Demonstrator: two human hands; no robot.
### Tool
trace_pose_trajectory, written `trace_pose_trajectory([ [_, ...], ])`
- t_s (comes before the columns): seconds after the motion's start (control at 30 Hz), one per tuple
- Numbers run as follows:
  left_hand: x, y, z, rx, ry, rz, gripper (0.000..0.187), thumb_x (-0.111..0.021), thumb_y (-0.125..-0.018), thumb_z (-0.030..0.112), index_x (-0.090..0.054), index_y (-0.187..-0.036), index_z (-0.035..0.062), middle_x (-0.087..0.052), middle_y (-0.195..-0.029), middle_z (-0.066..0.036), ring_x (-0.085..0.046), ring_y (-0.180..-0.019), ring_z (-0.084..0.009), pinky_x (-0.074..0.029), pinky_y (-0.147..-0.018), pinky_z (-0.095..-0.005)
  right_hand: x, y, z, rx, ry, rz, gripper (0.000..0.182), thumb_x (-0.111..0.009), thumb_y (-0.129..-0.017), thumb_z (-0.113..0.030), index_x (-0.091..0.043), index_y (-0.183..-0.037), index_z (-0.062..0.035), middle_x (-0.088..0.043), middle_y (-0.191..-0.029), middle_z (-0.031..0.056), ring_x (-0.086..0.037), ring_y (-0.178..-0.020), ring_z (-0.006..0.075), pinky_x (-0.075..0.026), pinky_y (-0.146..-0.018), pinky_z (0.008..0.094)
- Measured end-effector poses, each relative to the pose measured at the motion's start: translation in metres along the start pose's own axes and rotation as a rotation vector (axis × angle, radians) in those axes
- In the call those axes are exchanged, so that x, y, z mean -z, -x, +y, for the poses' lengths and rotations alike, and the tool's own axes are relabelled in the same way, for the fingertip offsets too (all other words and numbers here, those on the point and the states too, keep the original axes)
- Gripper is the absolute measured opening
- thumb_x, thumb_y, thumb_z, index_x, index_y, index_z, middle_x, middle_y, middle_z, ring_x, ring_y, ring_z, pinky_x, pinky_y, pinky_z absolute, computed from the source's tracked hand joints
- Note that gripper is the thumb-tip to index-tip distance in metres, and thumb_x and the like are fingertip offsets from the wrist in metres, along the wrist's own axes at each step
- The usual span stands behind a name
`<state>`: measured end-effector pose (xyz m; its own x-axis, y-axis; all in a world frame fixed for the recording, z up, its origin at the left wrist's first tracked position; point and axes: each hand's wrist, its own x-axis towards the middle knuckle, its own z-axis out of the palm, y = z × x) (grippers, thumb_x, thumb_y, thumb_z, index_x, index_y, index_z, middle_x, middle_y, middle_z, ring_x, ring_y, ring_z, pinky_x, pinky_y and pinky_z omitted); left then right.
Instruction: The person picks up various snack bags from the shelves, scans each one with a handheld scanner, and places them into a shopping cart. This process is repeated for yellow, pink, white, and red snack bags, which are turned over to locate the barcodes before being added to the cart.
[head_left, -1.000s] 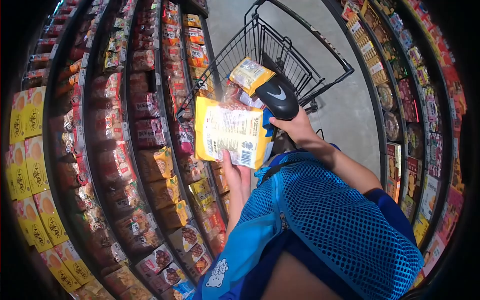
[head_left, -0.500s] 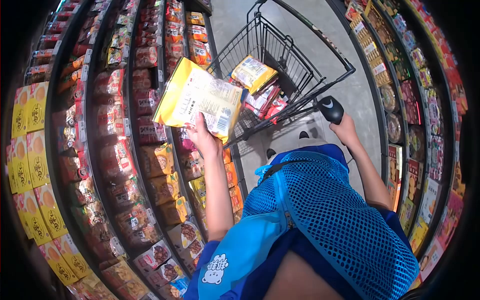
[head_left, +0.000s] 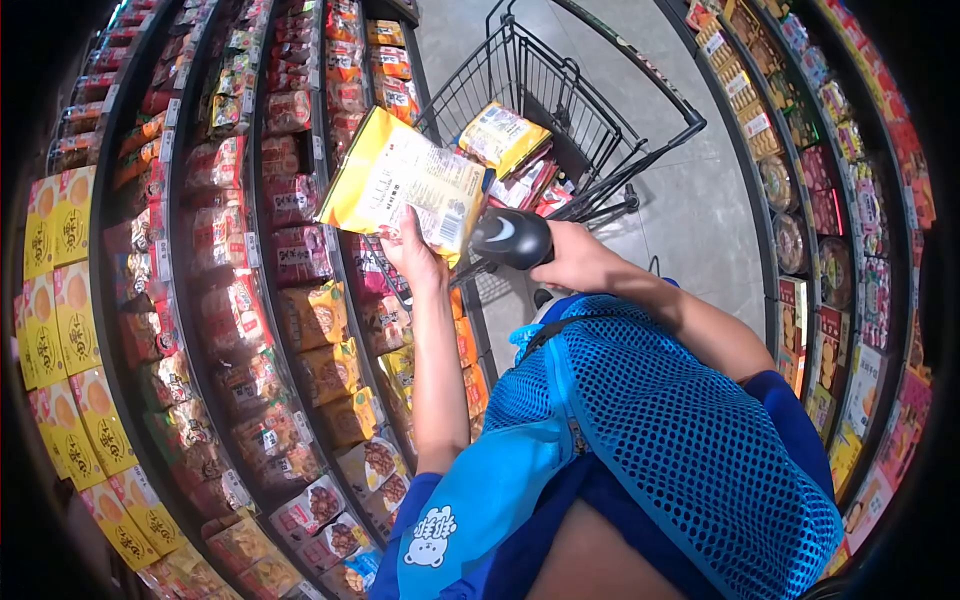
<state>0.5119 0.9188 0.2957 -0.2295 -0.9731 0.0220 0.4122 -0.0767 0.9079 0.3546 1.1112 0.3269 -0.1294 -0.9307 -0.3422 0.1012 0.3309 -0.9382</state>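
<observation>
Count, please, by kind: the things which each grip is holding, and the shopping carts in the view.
Yellow packet, in the left grip: 1
Black handheld device, in the right grip: 1
Shopping cart: 1
Total: 3

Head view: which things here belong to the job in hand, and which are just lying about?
Job:
- yellow bag, in the left hand
- scanner, in the right hand
- likely the cart and its packs

Lying about:
- yellow boxes, far left
- left shelf packs
- right shelf goods
</observation>
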Motion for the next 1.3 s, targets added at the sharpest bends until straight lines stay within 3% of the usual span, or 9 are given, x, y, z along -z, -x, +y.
trace_pose_trajectory([
  [0.07,0.008,-0.003,-0.002,0.009,-0.013,-0.016,0.044,-0.06,-0.093,0.004,-0.042,-0.133,0.0017,-0.056,-0.127,-0.013,-0.059,-0.113,-0.0231,-0.05,-0.095,-0.0385,-0.006,0.002,-0.013,0.223,0.071,0.083,0.037,-0.07,-0.071,-0.003,-0.06,-0.107,0.0016,-0.067,-0.085,0.0079,-0.062,-0.076,0.0133,-0.051,-0.069,0.0295],
  [0.2,0.014,-0.001,-0.005,0.099,0.014,-0.023,0.042,-0.057,-0.096,0.009,-0.042,-0.134,0.0042,-0.056,-0.127,-0.012,-0.059,-0.112,-0.023,-0.052,-0.094,-0.0387,-0.005,0.002,-0.006,0.146,0.0,0.053,0.043,-0.068,-0.07,-0.006,-0.061,-0.112,0.0,-0.069,-0.1,0.0154,-0.066,-0.093,0.0206,-0.05,-0.084,0.0332],
  [0.6,0.085,-0.003,-0.114,0.657,0.081,0.201,0.048,-0.056,-0.097,0.03,-0.043,-0.139,0.0107,-0.056,-0.133,-0.007,-0.056,-0.121,-0.026,-0.047,-0.101,-0.0462,0.057,0.08,0.101,-0.229,-0.117,0.605,0.021,-0.062,-0.074,0.004,-0.058,-0.094,0.0016,-0.061,-0.068,0.0067,-0.059,-0.057,0.0118,-0.048,-0.053,0.0285],
  [0.8,0.044,-0.11,-0.149,0.731,0.058,-0.131,0.054,-0.054,-0.094,0.051,-0.053,-0.127,0.0088,-0.062,-0.124,-0.008,-0.059,-0.116,-0.0247,-0.052,-0.092,-0.0458,0.06,0.099,0.105,-0.206,-0.251,0.688,0.015,-0.061,-0.075,0.004,-0.055,-0.088,0.0004,-0.058,-0.065,0.0027,-0.055,-0.053,0.0087,-0.043,-0.048,0.0252],
  [0.87,0.025,-0.125,-0.146,0.829,-0.376,0.19,0.063,-0.053,-0.089,0.063,-0.059,-0.116,0.0062,-0.066,-0.106,-0.009,-0.066,-0.095,-0.0241,-0.056,-0.077,-0.0405,0.06,0.1,0.118,-0.249,-0.119,0.685,0.023,-0.064,-0.072,-0.001,-0.058,-0.094,0.0028,-0.063,-0.07,0.0084,-0.06,-0.059,0.0133,-0.048,-0.055,0.0289],
  [0.93,0.055,-0.14,-0.199,0.581,-0.521,0.208,0.06,-0.065,-0.086,0.052,-0.057,-0.112,-0.0016,-0.064,-0.09,-0.009,-0.061,-0.058,-0.023,-0.052,-0.053,-0.0325,0.056,0.101,0.122,-0.264,0.052,0.7,0.029,-0.067,-0.07,-0.004,-0.06,-0.097,0.0036,-0.066,-0.075,0.0121,-0.064,-0.066,0.0173,-0.051,-0.063,0.0316],
  [1.0,0.047,-0.089,-0.201,0.285,-0.832,-0.021,0.057,-0.068,-0.086,0.038,-0.051,-0.119,-0.0048,-0.062,-0.108,-0.016,-0.063,-0.085,-0.0287,-0.052,-0.074,-0.0385,0.052,0.101,0.118,-0.272,0.118,0.702,0.036,-0.068,-0.067,-0.006,-0.062,-0.101,0.0025,-0.069,-0.089,0.0171,-0.067,-0.087,0.0249,-0.05,-0.081,0.0343],
  [1.13,0.06,0.038,-0.193,-0.271,-1.303,-0.412,0.059,-0.068,-0.085,0.019,-0.041,-0.132,-0.0058,-0.045,-0.135,-0.029,-0.039,-0.132,-0.041,-0.031,-0.109,-0.0489,0.052,0.092,0.116,-0.223,0.17,0.699,0.037,-0.067,-0.068,-0.006,-0.062,-0.104,0.0018,-0.069,-0.093,0.0186,-0.068,-0.09,0.028,-0.05,-0.084,0.0359],
  [1.3,0.115,0.169,-0.16,-0.101,-1.224,-0.497,0.06,-0.07,-0.08,0.023,-0.047,-0.129,-0.0012,-0.046,-0.135,-0.027,-0.041,-0.128,-0.0436,-0.036,-0.106,-0.0486,0.058,0.055,0.114,-0.161,0.255,0.569,0.043,-0.067,-0.067,-0.005,-0.059,-0.108,0.0031,-0.067,-0.097,0.021,-0.067,-0.094,0.0322,-0.05,-0.085,0.0384],
])
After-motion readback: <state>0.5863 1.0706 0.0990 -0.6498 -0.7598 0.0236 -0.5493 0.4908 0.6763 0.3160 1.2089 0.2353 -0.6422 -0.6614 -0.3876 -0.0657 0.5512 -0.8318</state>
